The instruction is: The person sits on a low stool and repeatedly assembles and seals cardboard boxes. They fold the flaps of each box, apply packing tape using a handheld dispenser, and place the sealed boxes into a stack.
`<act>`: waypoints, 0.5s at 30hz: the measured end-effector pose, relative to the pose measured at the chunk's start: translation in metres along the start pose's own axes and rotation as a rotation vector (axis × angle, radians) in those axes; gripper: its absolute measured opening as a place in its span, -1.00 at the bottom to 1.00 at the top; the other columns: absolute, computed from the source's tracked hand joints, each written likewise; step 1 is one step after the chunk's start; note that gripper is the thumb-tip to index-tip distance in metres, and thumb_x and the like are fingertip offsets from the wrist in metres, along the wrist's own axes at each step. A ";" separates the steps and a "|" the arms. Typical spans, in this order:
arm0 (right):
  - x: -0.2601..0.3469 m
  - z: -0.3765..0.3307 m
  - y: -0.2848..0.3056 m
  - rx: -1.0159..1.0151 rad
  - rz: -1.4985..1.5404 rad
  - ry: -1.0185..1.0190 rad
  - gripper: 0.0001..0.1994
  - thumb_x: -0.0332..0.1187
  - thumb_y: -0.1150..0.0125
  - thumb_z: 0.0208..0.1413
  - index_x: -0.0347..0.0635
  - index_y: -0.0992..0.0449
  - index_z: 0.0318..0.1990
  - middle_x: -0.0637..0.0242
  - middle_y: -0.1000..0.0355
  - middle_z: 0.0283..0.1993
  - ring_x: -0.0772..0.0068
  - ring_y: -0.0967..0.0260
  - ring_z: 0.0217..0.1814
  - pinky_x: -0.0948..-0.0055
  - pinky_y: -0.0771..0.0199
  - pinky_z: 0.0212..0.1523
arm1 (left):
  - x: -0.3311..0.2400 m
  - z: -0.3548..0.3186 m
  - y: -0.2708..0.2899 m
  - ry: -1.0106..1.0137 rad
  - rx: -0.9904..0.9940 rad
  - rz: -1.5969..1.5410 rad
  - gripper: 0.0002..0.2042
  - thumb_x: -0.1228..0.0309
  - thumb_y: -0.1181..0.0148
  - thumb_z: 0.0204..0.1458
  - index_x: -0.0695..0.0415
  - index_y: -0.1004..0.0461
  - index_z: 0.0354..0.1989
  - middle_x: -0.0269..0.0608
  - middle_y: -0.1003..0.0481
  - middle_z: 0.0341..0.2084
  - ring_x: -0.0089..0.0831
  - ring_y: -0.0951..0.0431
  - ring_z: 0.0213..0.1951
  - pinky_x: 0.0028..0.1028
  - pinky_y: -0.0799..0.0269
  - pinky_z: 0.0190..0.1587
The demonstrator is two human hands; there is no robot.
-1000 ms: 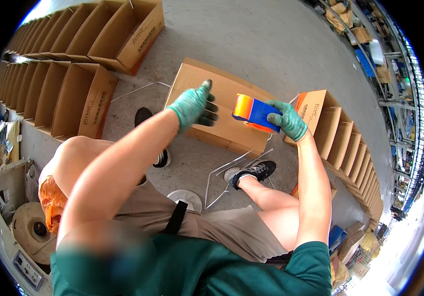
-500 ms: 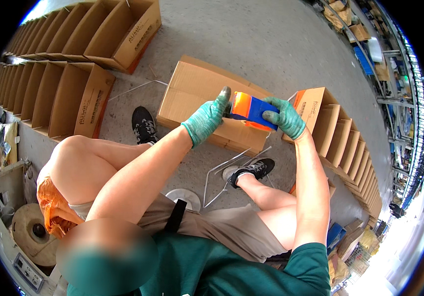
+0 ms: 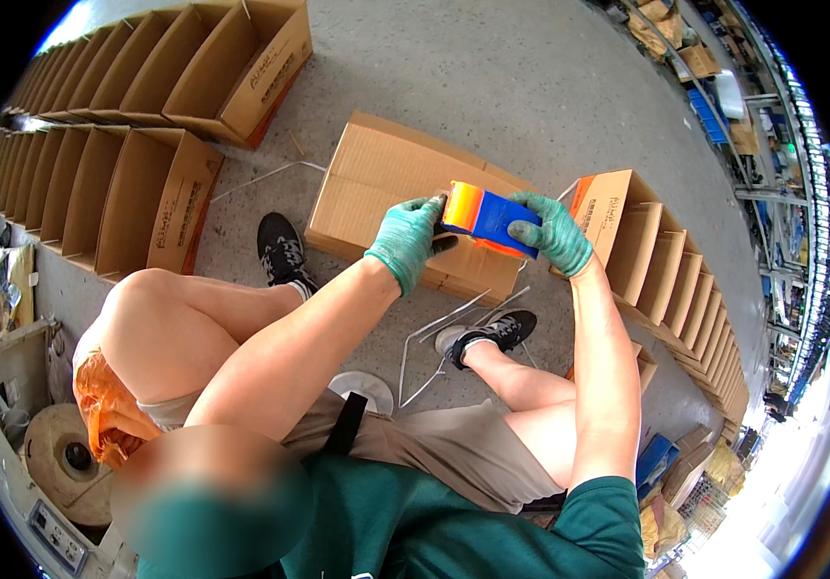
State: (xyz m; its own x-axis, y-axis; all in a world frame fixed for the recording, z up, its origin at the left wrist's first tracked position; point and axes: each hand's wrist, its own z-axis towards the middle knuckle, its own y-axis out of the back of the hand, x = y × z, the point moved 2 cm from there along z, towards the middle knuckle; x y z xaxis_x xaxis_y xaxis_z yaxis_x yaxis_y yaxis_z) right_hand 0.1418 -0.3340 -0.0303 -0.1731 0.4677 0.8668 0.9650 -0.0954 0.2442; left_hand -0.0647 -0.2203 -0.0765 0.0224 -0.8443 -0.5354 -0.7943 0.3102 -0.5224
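Note:
A blue and orange tape dispenser [image 3: 497, 220] is held level above a brown cardboard carton [image 3: 372, 179] that lies in front of my knees. My right hand [image 3: 560, 239], in a green glove with dark fingertips, wraps around the dispenser's blue right end. At its orange left end my left hand [image 3: 405, 243], gloved alike, has thumb and fingers bent against the edge. Part of those left fingers is hidden, and I cannot make out a loose tape end. The carton's flaps look folded down, and neither hand touches it.
Rows of open cartons [image 3: 159, 198] stand at the left, and another row [image 3: 618, 217] runs down the right. White strapping [image 3: 405, 357] lies on the floor by my right shoe [image 3: 497, 333]. Loaded shelving [image 3: 772, 193] lines the far right.
My left thumb, upright before, has come down toward the dispenser's orange end. The dispenser and both hands have shifted slightly left. The carton keeps its place.

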 end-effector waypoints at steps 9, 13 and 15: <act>0.024 0.013 -0.008 0.038 -0.206 -0.101 -0.42 0.15 -0.45 -0.07 -0.20 -0.58 -0.12 0.44 -0.48 -0.36 0.62 -0.39 -0.28 0.51 -0.44 -0.27 | -0.093 0.004 0.099 -0.603 -0.614 0.796 -0.73 0.27 0.04 0.34 0.20 -0.49 -0.25 -0.12 -0.47 -0.47 -0.32 -0.39 -0.43 -0.27 -0.42 -0.24; 0.031 0.023 -0.022 0.010 -0.243 -0.069 -0.45 0.11 -0.44 -0.04 -0.23 -0.58 -0.14 0.40 -0.48 -0.42 0.61 -0.40 -0.39 0.51 -0.45 -0.40 | -0.096 0.024 0.143 -0.448 -0.584 0.667 -0.68 0.26 0.13 0.38 0.22 -0.48 -0.23 -0.19 -0.48 -0.45 -0.42 -0.37 -0.42 -0.38 -0.40 -0.26; 0.035 0.024 -0.025 0.011 -0.256 -0.088 -0.45 0.11 -0.43 -0.03 -0.24 -0.58 -0.15 0.39 -0.48 -0.43 0.60 -0.39 -0.40 0.49 -0.46 -0.40 | -0.094 0.033 0.149 -0.425 -0.576 0.635 -0.70 0.28 0.12 0.38 0.22 -0.49 -0.21 -0.21 -0.50 -0.43 -0.42 -0.42 -0.41 -0.37 -0.40 -0.26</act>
State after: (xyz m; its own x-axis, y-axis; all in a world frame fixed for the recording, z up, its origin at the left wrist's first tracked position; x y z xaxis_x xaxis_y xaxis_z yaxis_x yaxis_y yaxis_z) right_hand 0.1161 -0.2941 -0.0167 -0.3943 0.5503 0.7360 0.8941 0.0448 0.4455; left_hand -0.1658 -0.0807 -0.1261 -0.3866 -0.3285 -0.8618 -0.9083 0.2974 0.2941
